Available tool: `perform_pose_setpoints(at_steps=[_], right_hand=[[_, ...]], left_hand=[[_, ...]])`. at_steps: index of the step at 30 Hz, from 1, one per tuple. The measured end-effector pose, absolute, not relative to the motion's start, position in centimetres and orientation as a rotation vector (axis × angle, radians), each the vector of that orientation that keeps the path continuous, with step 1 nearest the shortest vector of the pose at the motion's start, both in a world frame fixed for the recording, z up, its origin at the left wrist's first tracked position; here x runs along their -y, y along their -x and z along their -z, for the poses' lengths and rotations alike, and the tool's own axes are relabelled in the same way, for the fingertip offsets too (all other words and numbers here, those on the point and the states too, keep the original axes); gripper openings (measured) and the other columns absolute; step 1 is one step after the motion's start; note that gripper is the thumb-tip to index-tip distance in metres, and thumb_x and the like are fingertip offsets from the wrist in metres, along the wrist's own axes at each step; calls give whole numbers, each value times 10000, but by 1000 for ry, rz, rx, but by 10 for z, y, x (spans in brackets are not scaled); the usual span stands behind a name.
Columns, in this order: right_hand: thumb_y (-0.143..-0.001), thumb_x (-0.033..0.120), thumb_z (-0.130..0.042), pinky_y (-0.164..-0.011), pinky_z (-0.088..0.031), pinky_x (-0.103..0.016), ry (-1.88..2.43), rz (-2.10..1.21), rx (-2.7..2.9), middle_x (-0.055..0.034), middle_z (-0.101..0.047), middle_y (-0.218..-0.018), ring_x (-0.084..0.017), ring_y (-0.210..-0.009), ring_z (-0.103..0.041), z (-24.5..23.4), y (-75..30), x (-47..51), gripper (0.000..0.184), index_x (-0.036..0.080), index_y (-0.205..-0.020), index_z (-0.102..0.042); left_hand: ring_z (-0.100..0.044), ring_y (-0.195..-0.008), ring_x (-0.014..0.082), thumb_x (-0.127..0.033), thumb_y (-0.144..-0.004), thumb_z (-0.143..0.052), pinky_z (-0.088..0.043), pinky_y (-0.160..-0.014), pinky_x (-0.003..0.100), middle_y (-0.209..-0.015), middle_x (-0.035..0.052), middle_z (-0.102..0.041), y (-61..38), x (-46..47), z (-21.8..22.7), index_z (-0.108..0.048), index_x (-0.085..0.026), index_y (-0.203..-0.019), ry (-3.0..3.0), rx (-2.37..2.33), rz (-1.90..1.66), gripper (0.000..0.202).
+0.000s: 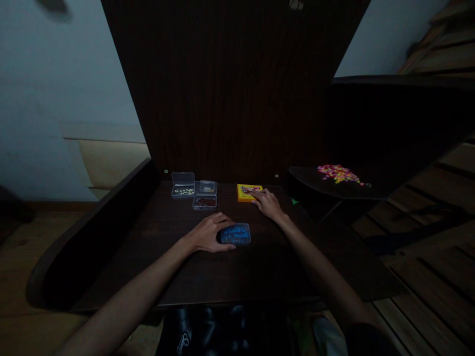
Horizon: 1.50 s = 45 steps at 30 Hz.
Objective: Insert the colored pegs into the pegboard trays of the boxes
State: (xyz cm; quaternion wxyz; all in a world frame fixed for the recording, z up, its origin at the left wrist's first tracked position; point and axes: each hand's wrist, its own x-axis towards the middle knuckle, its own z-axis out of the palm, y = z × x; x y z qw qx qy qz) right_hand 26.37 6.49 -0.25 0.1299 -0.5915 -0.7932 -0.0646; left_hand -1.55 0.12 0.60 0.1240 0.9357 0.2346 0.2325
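Note:
My left hand (210, 234) is closed around the left end of a small clear plastic box (241, 233) with blue pieces inside. Its thumb lies along the near edge and the fingers reach over the far edge. The box rests on the dark wooden desk. Farther back, my right hand (269, 203) lies with fingers stretched out over the right part of a small yellow box (245, 193) with printed lettering. That hand partly hides the box top.
Two clear cases with raised lids stand at the back left: one (183, 191) holds pale pieces, the other (205, 201) dark reddish ones. Colourful small pieces (339, 174) are heaped on a side shelf (308, 176). A raised side panel (92, 232) borders the desk's left.

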Motion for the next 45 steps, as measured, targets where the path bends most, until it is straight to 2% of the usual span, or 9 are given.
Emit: perform_pose_setpoints(at_steps=[5,14,23,28,32,35,38,42,45], right_hand=[[-911,239,-530,-976,-435,-421,1790,178,2242,-22,-593,-1336,-269,-1191,-490,4,-273,-75,409,288,-1315,-570],[-890,190,-521,-924,-449,-473,1747,218,2176,-82,-616,-1299,-302,-1144,-511,15,-282,-85,422,246,-1305,-575],[-882,179,-539,-980,-423,-457,1773,102,2126,-99,-607,-1300,-293,-1192,-491,17,-285,-91,428,234,-1305,-576],[-870,175,-544,-998,-423,-464,1747,69,2126,-79,-588,-1332,-276,-1200,-493,14,-284,-89,434,235,-1298,-578],[-817,134,-555,-1035,-397,-467,1733,77,2102,-101,-513,-1409,-285,-1260,-446,9,-282,-82,517,178,-1331,-546],[-774,104,-547,-1080,-351,-479,1615,49,2101,-100,-506,-1411,-278,-1293,-417,4,-274,-69,567,168,-1337,-535],[-792,125,-518,-1109,-309,-492,1398,-83,2181,-99,-523,-1384,-259,-1303,-412,-1,-257,-48,502,183,-1287,-573],[-837,144,-483,-1069,-351,-485,1089,-391,2334,-85,-566,-1307,-233,-1238,-468,-7,-232,-11,445,226,-1266,-570],[-842,241,-573,-1051,-374,-460,964,-503,2377,-96,-554,-1297,-238,-1223,-467,-5,-220,10,451,214,-1290,-526]], left_hand=[[-585,-1061,264,-526,-721,-705,-474,-960,418,-1171,113,-641,17,-1,-6,-594,-167,-1235,-2724,-680,-656,637],[-589,-1080,264,-441,-750,-691,-469,-976,412,-1192,101,-641,17,-2,-4,-572,-193,-1270,-2723,-710,-640,588],[-588,-1083,255,-416,-763,-690,-470,-976,411,-1190,100,-638,17,-4,-2,-556,-178,-1277,-2683,-716,-635,582],[-581,-1087,249,-422,-757,-701,-475,-973,408,-1191,107,-628,18,-6,0,-533,-175,-1297,-2648,-757,-655,617],[-577,-1086,249,-408,-759,-700,-480,-971,411,-1186,110,-627,18,-7,2,-520,-171,-1305,-2631,-792,-683,622],[-572,-1097,254,-413,-756,-702,-470,-986,419,-1186,109,-624,19,-9,5,-515,-178,-1307,-2621,-811,-709,627],[-574,-1095,257,-430,-760,-694,-464,-992,428,-1178,111,-623,19,-12,8,-512,-177,-1303,-2606,-828,-731,626],[-588,-1065,255,-416,-748,-700,-479,-964,419,-1154,100,-624,19,-12,8,-514,-198,-1290,-2577,-843,-783,613],[-597,-1040,252,-390,-735,-708,-488,-942,415,-1129,95,-632,18,-10,5,-527,-198,-1255,-2552,-837,-808,583]])
